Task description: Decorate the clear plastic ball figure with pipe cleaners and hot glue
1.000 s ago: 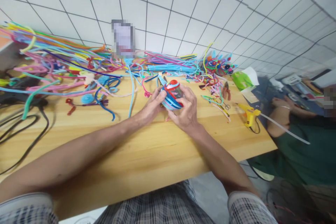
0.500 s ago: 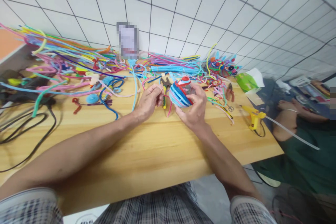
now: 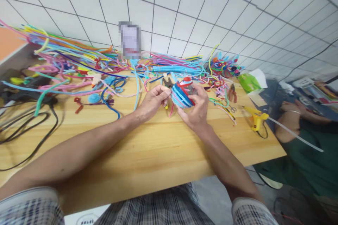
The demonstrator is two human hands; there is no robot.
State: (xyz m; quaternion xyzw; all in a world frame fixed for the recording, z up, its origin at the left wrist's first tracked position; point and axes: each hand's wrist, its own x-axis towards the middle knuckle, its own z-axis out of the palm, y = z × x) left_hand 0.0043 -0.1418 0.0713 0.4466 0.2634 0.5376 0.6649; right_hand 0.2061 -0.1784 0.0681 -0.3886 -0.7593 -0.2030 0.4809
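My right hand (image 3: pixel 195 107) is wrapped around a rounded form covered in blue, pink, white and red pipe cleaners (image 3: pixel 182 94). Part of its right side is bare and looks clear. A pink pipe cleaner end (image 3: pixel 171 110) sticks out below it. At its left edge, the thumb and finger of my left hand (image 3: pixel 155 99) are pinched together; whatever is between them is too small to make out. Behind that hand lie pliers (image 3: pixel 168 81), partly hidden.
Bundled pipe cleaners (image 3: pixel 179 69) line the wall, with a phone (image 3: pixel 130 40) standing among them. A yellow glue gun (image 3: pixel 256 116), small scissors (image 3: pixel 232 109) and red-handled pliers (image 3: pixel 232 95) lie to the right. Black cables (image 3: pixel 39 144) curl at left. Another person's arm (image 3: pixel 290 121) rests at right.
My left hand has moved slightly right and up, its thumb and finger coming to the left edge of the wrapped form. The right hand keeps its hold.
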